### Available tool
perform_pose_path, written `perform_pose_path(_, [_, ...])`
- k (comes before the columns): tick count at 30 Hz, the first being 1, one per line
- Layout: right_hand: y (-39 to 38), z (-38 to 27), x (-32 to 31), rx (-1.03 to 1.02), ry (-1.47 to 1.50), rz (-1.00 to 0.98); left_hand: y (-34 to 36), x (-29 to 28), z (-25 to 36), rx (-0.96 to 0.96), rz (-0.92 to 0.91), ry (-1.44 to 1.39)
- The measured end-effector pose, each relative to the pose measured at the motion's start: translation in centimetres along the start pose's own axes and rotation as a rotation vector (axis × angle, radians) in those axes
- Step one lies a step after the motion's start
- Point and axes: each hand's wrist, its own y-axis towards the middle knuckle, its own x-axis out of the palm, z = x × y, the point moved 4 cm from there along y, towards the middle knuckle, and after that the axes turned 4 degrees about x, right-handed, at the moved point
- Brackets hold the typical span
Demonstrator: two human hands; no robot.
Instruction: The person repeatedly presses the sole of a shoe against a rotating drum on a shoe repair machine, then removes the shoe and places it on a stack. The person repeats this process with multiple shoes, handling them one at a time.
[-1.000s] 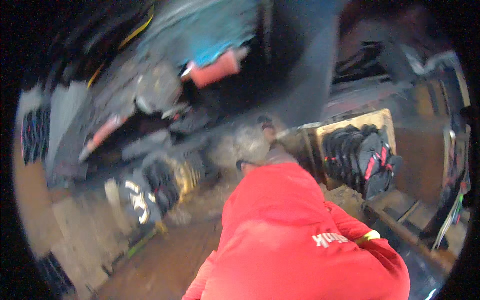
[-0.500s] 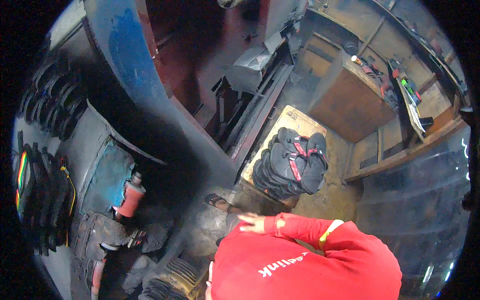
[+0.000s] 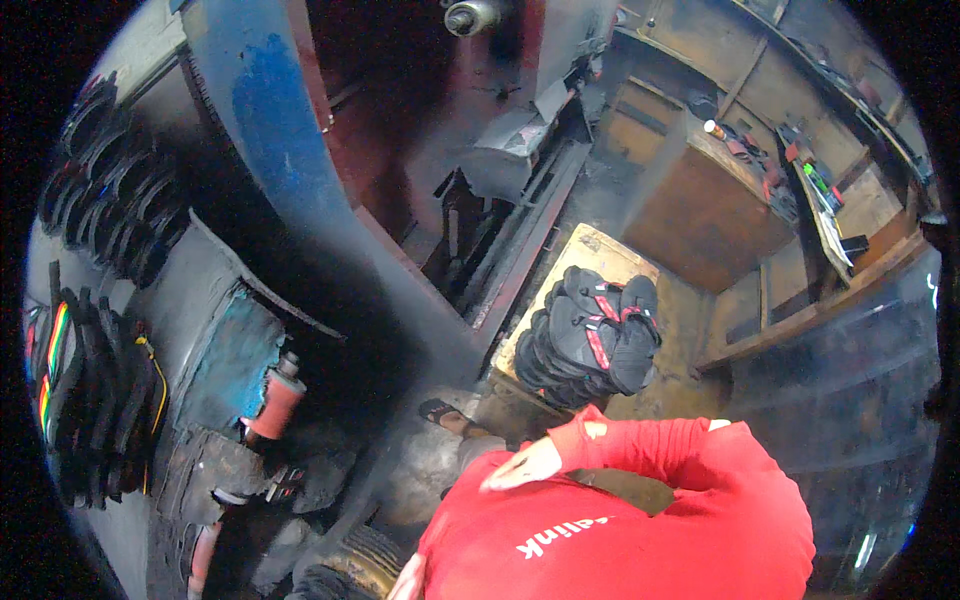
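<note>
My right hand point(image 3: 525, 467) lies flat against the front of my red long-sleeved shirt point(image 3: 640, 545), fingers stretched out and nothing seen in them. At the lower edge, part of my left hand point(image 3: 408, 578) rests along the left side of the shirt. Its visible fingers look straight, with the rest of it cut off or hidden. Just beyond my right forearm, a pile of black sandals point(image 3: 590, 335) with red-patterned straps sits on a yellowish worn board point(image 3: 590, 245). Neither hand touches the sandals.
On the left stands a dark machine with a red cylinder point(image 3: 277, 405); black sole-like pieces point(image 3: 110, 190) hang beyond it. A large blue machine panel point(image 3: 270, 110) rises ahead. A brown wooden cabinet point(image 3: 710, 215) carries small items. More dark pieces point(image 3: 345, 570) lie at lower left.
The view has shifted slightly, so the surroundings sit lower and further right. My right forearm has swung outward, leaving a wider gap to the shirt, and less of the left hand's fingertips shows.
</note>
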Motion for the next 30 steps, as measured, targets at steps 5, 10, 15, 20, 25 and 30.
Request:
perform_pose_path(5, [-2.3,-20.5,4.5,-0.668,-0.081,-0.555,0.5,-0.8,5.1,0.29,-0.091,-0.056])
perform_pose_path(10, [-2.4,-20.7,5.8,-0.644,-0.234,-0.691,-0.6,2.0,1.0,0.076,-0.297,-0.14])
perform_pose_path(15, [-0.6,-11.4,1.5,-0.181,-0.459,-0.272,-5.2,3.3,-5.8,-0.465,0.321,0.029])
perform_pose_path(20, [-2.3,-10.5,-3.7,0.336,-0.965,0.176,-6.0,0.0,-4.9,-0.807,0.052,1.276])
perform_pose_path(25, [-5.4,-21.1,3.0,-0.905,-0.219,-0.309,2.6,-2.2,2.2,-0.185,-0.194,0.024])
perform_pose_path(30, [-6.5,-27.5,6.8,-1.192,-0.253,-0.466,10.9,-0.4,10.2,0.5,-0.445,0.006])
